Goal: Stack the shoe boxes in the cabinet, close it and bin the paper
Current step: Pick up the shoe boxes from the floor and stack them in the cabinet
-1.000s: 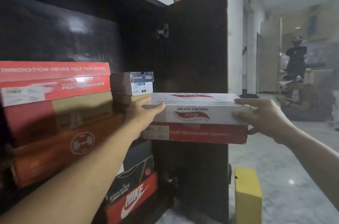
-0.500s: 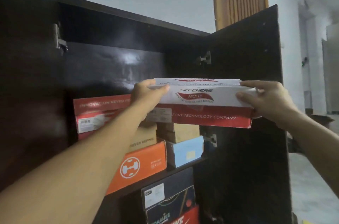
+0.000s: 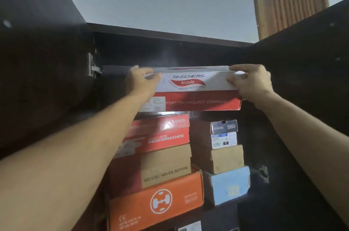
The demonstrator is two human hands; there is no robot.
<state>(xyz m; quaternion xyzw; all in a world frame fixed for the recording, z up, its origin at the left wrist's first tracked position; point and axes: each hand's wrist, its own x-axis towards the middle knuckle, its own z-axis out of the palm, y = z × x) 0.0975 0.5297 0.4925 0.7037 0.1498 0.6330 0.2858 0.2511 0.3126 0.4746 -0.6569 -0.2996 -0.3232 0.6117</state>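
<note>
Both arms up — left hand & right hand grip box.

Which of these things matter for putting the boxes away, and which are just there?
Part of the job:
white and red box
left hand
right hand
cabinet
stacked boxes

Just there:
wooden slats
wall

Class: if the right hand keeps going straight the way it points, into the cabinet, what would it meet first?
Apart from the Skechers box the right hand grips, probably the cabinet's dark back panel; depth is unclear.
</note>
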